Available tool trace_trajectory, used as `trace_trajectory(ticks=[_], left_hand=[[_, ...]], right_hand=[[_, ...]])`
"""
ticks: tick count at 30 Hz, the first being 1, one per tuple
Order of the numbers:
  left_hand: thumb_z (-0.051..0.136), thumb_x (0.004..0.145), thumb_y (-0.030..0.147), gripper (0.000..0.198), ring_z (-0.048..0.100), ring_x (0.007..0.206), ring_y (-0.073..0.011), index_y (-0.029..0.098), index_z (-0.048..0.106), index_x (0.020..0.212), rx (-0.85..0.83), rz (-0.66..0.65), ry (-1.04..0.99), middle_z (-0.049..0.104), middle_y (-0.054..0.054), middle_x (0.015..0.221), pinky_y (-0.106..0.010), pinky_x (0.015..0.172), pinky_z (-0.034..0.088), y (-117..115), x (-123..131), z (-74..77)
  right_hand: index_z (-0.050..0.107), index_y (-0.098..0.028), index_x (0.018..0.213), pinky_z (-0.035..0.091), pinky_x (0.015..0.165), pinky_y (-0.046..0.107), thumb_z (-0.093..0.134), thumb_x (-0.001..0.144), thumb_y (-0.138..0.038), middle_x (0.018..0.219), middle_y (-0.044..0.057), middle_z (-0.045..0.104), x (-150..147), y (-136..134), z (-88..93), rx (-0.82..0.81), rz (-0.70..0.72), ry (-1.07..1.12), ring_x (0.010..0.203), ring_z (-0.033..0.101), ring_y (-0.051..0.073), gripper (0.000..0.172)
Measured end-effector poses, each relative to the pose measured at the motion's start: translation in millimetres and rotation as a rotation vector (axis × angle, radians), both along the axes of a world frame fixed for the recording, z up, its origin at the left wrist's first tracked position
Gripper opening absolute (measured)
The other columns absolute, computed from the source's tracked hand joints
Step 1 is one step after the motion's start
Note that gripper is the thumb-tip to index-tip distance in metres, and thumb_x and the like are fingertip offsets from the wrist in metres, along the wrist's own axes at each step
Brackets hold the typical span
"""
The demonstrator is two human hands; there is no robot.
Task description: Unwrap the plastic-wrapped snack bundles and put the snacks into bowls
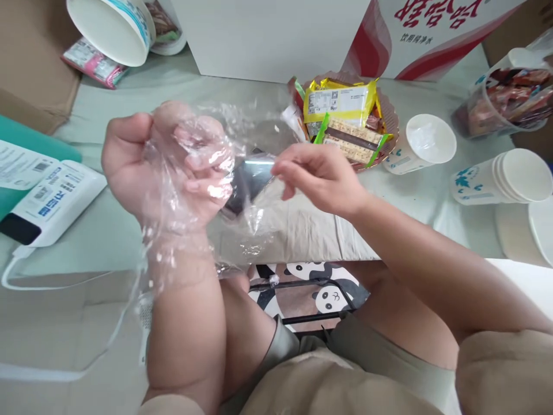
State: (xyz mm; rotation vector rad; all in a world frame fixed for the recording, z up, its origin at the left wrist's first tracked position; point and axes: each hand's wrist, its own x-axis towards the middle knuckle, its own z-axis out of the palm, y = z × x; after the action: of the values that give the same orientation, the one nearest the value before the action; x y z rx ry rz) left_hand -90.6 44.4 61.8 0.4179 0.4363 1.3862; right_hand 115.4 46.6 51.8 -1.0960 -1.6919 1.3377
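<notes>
Thin clear plastic bag point(170, 193) material covers my left hand point(168, 155) and drapes down over the wrist. Under it the fingers of that hand are curled in towards the palm, the thumb bent. My right hand point(319, 176) pinches the plastic at its right side with thumb and forefinger, the other fingers folded. Between the hands a dark, flat, glossy object point(254, 181), like a phone, shows through the film. Its upper edge reflects a bright line, and I cannot tell whether the right fingertips touch its corner.
Wrapped snacks fill a scalloped plate point(391, 124) beyond my right hand. Paper cups point(479, 178) and a tub of red packets point(505, 101) stand right. A white power bank point(64, 196) with a cable lies left. A large white box point(276, 34) stands behind.
</notes>
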Motion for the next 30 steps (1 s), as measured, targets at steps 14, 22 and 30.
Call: trace_trajectory(ticks=[14, 22, 30], left_hand=[[0.090, 0.056, 0.075, 0.085, 0.057, 0.142, -0.0377, 0.026, 0.075, 0.124, 0.364, -0.224, 0.845, 0.070, -0.010, 0.141, -0.052, 0.124, 0.043, -47, 49, -66.2], [0.071, 0.089, 0.062, 0.039, 0.067, 0.057, -0.0139, 0.023, 0.074, 0.088, 0.203, 0.133, 0.964, 0.071, 0.000, 0.069, -0.026, 0.056, 0.054, -56, 85, -72.2], [0.060, 0.086, 0.046, 0.043, 0.038, 0.024, -0.0082, 0.022, 0.067, 0.051, -0.065, 0.199, 0.768, 0.051, 0.000, 0.036, -0.023, 0.028, 0.021, -41, 66, -72.3]], right_hand=[[0.065, -0.024, 0.078, 0.047, 0.044, 0.022, 0.075, 0.091, -0.044, 0.036, -0.010, 0.047, 85, -98, -30.4, -0.158, -0.822, 0.281, 0.028, 0.038, 0.006, 0.026], [0.068, -0.023, 0.083, 0.034, 0.036, 0.023, 0.070, 0.094, -0.048, 0.040, -0.009, 0.047, 102, -107, -37.3, -0.125, -0.800, 0.181, 0.029, 0.036, 0.007, 0.028], [0.068, -0.021, 0.075, 0.036, 0.037, 0.025, 0.068, 0.092, -0.033, 0.035, -0.010, 0.039, 126, -91, -35.9, -0.098, -0.915, 0.180, 0.027, 0.030, 0.006, 0.020]])
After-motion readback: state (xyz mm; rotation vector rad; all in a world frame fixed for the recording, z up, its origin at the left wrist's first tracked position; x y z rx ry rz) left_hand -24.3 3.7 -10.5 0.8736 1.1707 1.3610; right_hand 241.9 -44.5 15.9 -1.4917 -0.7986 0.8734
